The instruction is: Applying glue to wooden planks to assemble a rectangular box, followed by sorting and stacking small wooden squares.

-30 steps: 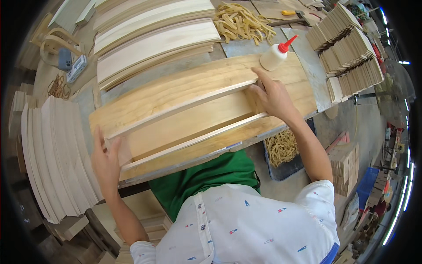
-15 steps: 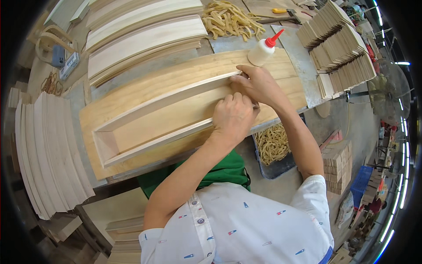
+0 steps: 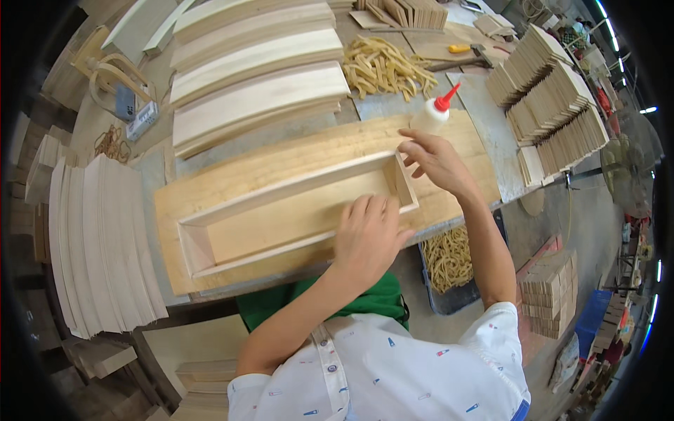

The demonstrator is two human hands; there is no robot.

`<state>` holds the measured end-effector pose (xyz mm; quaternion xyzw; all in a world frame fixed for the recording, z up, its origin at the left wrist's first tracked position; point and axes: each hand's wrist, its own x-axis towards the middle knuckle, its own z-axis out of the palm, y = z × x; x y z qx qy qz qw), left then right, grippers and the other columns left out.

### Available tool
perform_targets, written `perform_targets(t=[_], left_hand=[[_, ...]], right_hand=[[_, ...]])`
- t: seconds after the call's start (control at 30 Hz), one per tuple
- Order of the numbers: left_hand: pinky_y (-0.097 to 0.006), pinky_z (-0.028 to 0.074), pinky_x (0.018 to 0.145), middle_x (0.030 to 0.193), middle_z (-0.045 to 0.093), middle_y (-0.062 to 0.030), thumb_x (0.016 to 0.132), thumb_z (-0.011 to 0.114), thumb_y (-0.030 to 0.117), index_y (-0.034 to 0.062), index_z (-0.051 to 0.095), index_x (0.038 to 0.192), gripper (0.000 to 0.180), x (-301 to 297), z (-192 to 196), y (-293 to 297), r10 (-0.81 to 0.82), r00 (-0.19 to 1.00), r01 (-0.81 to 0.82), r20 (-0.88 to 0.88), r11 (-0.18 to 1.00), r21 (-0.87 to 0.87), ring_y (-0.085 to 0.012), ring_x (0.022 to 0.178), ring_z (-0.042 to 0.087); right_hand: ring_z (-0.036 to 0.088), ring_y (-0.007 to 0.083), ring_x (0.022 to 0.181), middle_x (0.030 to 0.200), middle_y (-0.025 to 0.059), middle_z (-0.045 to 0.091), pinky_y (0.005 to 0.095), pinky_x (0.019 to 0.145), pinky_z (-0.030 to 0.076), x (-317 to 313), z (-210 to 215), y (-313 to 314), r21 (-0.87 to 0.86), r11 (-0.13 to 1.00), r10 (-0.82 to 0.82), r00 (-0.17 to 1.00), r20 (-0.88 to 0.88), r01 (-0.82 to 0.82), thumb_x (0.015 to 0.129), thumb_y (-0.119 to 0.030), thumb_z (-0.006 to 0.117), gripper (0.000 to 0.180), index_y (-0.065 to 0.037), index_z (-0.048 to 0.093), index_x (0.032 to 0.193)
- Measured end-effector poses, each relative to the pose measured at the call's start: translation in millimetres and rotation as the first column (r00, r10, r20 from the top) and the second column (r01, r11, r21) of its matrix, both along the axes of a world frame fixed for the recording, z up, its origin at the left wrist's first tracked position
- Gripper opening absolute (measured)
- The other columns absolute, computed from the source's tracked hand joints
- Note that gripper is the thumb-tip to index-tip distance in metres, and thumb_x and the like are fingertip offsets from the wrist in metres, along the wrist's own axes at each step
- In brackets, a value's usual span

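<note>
Lying flat — a long, pale wooden frame [image 3: 295,191]; right hand [image 3: 437,161] spread loosely; left hand [image 3: 366,235] half-curled, grip unclear

1. Our left forearm [image 3: 309,309] reaches inward, slanting up and right.
2. Our left hand [image 3: 368,235] is blurred, back upward, thumb [image 3: 403,238] apart.
3. Our right forearm [image 3: 487,238] rises steeply, leaning left.
4. Our right hand [image 3: 441,163] points left, its fingers [image 3: 413,149] loosely parted.
</note>
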<state>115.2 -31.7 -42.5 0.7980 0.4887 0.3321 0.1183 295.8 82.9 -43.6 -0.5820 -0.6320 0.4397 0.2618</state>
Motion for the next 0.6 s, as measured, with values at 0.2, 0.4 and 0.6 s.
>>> perform_targets(t=[0.2,0.4,0.6], left_hand=[[-0.039,0.049,0.081,0.099,0.065,-0.014,0.074,0.072,0.003,0.0013,0.063,0.103,0.03,-85,26,-33,0.132,0.968,-0.145,0.212,0.988,0.048,-0.0328,0.091,0.061],[-0.035,0.047,0.081,0.093,0.065,-0.0133,0.079,0.063,-0.002,-0.0004,0.064,0.1,0.02,-161,14,-95,0.502,0.848,-0.494,0.169,0.865,-0.091,-0.0281,0.089,0.062],[-0.03,0.045,0.085,0.098,0.063,-0.0086,0.085,0.058,-0.002,-0.002,0.063,0.101,0.017,-199,-4,-150,0.689,0.686,-0.587,0.232,0.714,-0.382,-0.0178,0.092,0.059]], right_hand=[[0.065,0.0355,0.083,0.088,0.0224,0.066,0.0417,0.073,0.051,-21,-36,101,0.443,0.897,-0.113,0.961,0.253,-0.011,0.087,-0.025,0.061,0.033,0.004,0.064,0.102],[0.065,0.0376,0.085,0.089,0.0215,0.067,0.0455,0.075,0.05,-75,-59,177,0.434,0.9,-0.239,0.78,0.578,-0.046,0.08,-0.035,0.064,0.036,-0.002,0.069,0.094],[0.066,0.0326,0.079,0.083,0.0197,0.068,0.0411,0.075,0.052,-66,-42,206,0.468,0.88,-0.322,0.822,0.469,0.078,0.077,-0.025,0.061,0.027,0.0,0.068,0.086]])
